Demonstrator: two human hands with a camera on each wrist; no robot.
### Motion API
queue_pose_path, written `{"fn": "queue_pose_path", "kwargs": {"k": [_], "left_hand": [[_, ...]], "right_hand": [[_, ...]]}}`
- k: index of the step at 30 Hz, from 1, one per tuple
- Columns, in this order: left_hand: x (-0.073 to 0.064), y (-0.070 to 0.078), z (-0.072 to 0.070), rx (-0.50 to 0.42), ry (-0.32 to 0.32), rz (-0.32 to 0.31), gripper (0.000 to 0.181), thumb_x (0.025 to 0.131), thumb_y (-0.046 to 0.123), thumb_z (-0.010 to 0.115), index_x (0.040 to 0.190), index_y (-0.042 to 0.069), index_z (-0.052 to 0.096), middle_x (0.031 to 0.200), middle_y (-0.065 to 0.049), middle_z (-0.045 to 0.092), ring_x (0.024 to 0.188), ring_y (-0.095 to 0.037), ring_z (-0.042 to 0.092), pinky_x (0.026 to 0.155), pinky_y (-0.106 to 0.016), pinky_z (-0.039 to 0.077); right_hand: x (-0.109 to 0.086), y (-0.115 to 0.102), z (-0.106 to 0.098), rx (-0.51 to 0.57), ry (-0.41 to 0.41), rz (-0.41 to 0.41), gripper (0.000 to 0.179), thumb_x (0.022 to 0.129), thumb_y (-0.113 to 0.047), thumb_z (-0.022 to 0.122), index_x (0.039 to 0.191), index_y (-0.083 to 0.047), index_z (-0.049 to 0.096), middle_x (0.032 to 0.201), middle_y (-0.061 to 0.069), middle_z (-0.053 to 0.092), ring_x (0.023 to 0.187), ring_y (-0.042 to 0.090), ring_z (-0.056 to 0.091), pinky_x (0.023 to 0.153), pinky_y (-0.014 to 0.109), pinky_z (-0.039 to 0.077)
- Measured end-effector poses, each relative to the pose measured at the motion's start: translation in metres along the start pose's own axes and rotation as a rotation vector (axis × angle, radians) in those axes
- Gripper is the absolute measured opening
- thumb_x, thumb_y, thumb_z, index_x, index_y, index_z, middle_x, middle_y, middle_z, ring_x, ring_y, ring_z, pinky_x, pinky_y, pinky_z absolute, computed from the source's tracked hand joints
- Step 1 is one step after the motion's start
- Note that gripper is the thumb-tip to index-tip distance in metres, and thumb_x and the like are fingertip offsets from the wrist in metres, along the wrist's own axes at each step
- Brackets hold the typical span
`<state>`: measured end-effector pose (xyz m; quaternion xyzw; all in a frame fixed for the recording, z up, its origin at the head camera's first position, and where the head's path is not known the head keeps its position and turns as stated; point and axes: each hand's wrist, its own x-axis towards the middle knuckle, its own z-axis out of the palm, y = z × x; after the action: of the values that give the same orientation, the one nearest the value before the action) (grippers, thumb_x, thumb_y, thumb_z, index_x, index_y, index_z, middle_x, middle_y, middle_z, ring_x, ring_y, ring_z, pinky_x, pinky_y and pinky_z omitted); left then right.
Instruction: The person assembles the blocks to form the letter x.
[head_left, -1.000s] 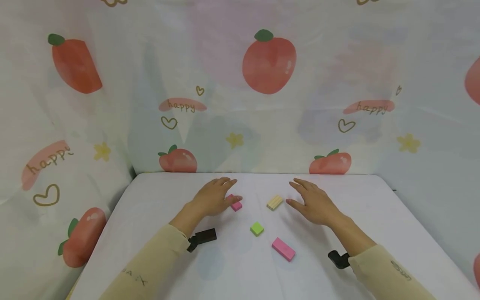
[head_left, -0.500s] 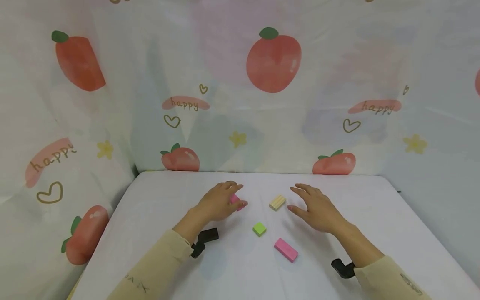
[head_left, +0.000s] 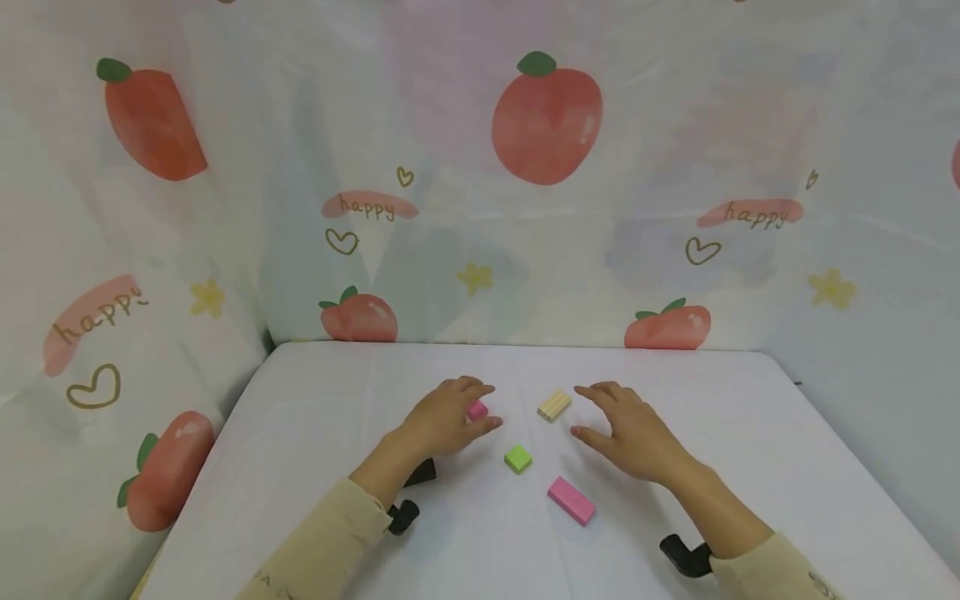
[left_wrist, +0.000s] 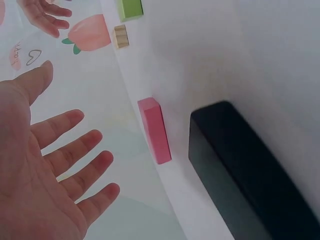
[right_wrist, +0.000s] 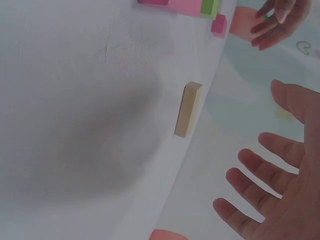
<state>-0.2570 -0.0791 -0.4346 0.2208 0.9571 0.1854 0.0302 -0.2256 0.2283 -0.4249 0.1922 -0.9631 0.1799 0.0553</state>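
Note:
My left hand, fingers spread, hovers over the left middle of the table. Partly hidden behind it in the head view is a small pink block, which shows whole as a long pink block in the left wrist view. My right hand hovers at the right with its fingers spread. Nearest to it lies a pale wooden block, apart from the fingers. Between the hands, a green block and a larger pink block rest on the cloth. Both palms hold nothing.
Under the left forearm a black block is partly covered; it looms large in the left wrist view. Dark wrist mounts stick out by the cuffs. A white cloth covers the table; a printed curtain stands behind it.
Both hands have come a little nearer to the person, the left one also slightly to the right. The blocks lie where they were, with a slight shift of the head view.

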Motion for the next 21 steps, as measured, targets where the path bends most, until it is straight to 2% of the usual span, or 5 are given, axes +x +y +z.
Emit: {"fn": "queue_pose_path", "kwargs": {"k": [7,14,21], "left_hand": [[-0.001,0.002,0.008,-0.04,0.018,0.03,0.063,0.1,0.059,0.059,0.151,0.023,0.054,0.154,-0.002,0.052,0.141,-0.027,0.05,0.114,-0.049,0.045],[-0.003,0.006,0.015,-0.097,0.036,0.041,0.058,0.1,0.054,0.062,0.149,0.022,0.057,0.152,-0.002,0.054,0.141,-0.027,0.051,0.113,-0.049,0.046],[-0.006,0.013,0.023,-0.146,0.03,0.026,0.056,0.1,0.051,0.064,0.147,0.021,0.058,0.15,-0.002,0.057,0.14,-0.023,0.054,0.112,-0.047,0.048]], "right_hand": [[-0.006,-0.005,0.002,0.024,0.004,-0.007,0.063,0.095,-0.039,0.074,0.149,-0.013,0.054,0.142,0.013,0.059,0.13,0.036,0.055,0.105,0.061,0.047],[-0.012,-0.009,0.004,0.054,-0.005,0.027,0.063,0.095,-0.039,0.074,0.149,-0.014,0.054,0.14,0.01,0.06,0.129,0.034,0.056,0.105,0.059,0.049],[-0.019,-0.014,0.007,0.074,-0.013,0.048,0.059,0.094,-0.039,0.076,0.145,-0.015,0.058,0.136,0.005,0.062,0.119,0.028,0.062,0.096,0.053,0.054]]}}
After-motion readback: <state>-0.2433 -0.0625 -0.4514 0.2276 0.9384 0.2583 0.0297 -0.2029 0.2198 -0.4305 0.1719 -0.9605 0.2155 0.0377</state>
